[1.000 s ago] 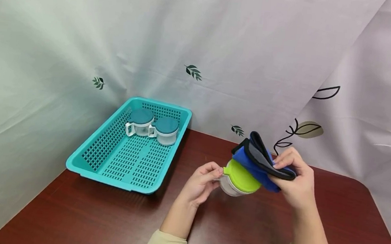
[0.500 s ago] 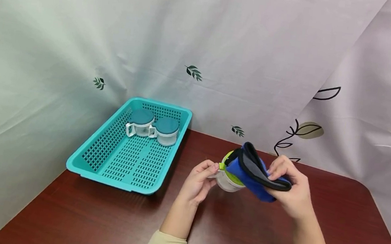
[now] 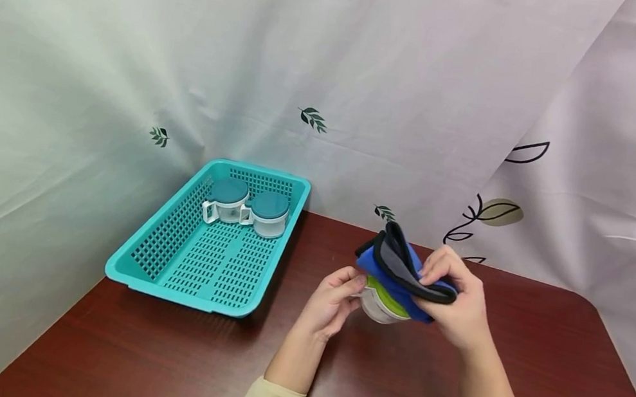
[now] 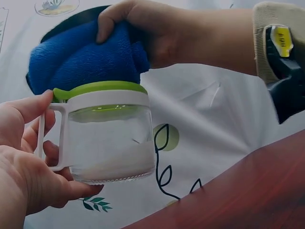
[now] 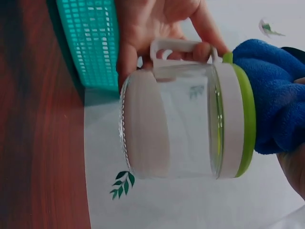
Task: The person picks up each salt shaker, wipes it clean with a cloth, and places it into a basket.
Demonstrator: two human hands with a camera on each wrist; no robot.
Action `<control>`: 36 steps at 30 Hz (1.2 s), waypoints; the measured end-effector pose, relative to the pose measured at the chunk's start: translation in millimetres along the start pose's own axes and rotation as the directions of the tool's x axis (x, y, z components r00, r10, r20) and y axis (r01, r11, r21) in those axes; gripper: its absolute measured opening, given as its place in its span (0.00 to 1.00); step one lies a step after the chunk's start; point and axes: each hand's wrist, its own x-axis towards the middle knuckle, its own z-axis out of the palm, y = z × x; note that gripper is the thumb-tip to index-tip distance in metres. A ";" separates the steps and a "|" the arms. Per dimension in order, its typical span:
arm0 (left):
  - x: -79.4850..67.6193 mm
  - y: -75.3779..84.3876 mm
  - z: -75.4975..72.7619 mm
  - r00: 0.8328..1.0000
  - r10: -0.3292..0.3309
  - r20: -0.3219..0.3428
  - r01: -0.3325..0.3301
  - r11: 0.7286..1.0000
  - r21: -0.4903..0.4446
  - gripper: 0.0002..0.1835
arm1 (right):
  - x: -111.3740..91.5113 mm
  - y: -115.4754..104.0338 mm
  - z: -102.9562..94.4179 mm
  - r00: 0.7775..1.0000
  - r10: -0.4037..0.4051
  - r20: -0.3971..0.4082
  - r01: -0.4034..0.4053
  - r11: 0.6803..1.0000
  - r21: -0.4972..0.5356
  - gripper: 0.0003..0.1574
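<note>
My left hand (image 3: 333, 302) grips the white handle of a clear seasoning jar (image 4: 112, 143), its thumb at the tab of the green lid (image 4: 109, 87). The jar is held up over the table, tilted in the head view, with some pale contents at its bottom. My right hand (image 3: 456, 297) pinches a folded blue and grey cloth (image 3: 398, 268) with black edging. The cloth lies against the top of the green lid and covers much of it in the head view. In the right wrist view the blue side (image 5: 271, 95) of the cloth meets the lid.
A turquoise plastic basket (image 3: 179, 302) stands on the left of the dark red wooden table (image 3: 162, 350). Inside, at its far end, are two similar jars with teal lids (image 3: 229, 190). A pale printed curtain (image 3: 421, 106) hangs behind the table.
The cloth has moved left across the green lid, after dipping toward its near side half a second ago. The jar has shifted and tilted slightly, still held by its handle.
</note>
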 end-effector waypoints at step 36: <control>17.5 171.7 -45.7 0.985 0.105 -0.140 -0.114 0.992 -0.057 0.22 | -27.2 -25.5 -72.7 0.804 0.050 -0.593 0.156 0.944 0.290 0.22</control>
